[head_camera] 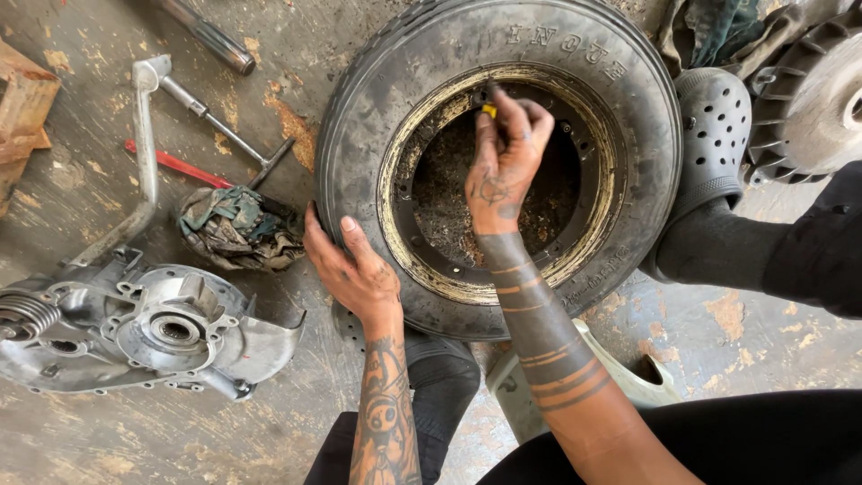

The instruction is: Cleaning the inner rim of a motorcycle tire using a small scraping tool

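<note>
Nearest my camera are my two tattooed forearms, rising from the lower edge of the view over dark trousers and a pale plastic stool (539, 382). My left hand (355, 265) lies flat against the near-left sidewall of the worn black rubber tyre on its rusty, yellow-stained steel rim (431, 171); its grip is spread, fingers splayed over the tread edge, pressing rather than pinching. My right hand (505, 157) reaches across the open centre of the wheel, and its grip is pressed together, the fingertips pinching a small slim tool with a yellow tip (489, 110), which stands nearly upright against the far inner edge of the rim. The governing relation: the tool sits at the far side of the rim opening, directly beyond the right hand along the line of the forearm, while the left hand is at the opposite, near-left side of the tyre; the right hand is thus the one at the working point. The tyre lies flat on the stained concrete floor (90, 440), held on the right by a grey perforated clog (714, 121). To the left lie a cast aluminium engine casing (135, 328), a crumpled oily rag (235, 229), a steel T-handled wrench (224, 130) and a red-handled tool (175, 163).
</note>
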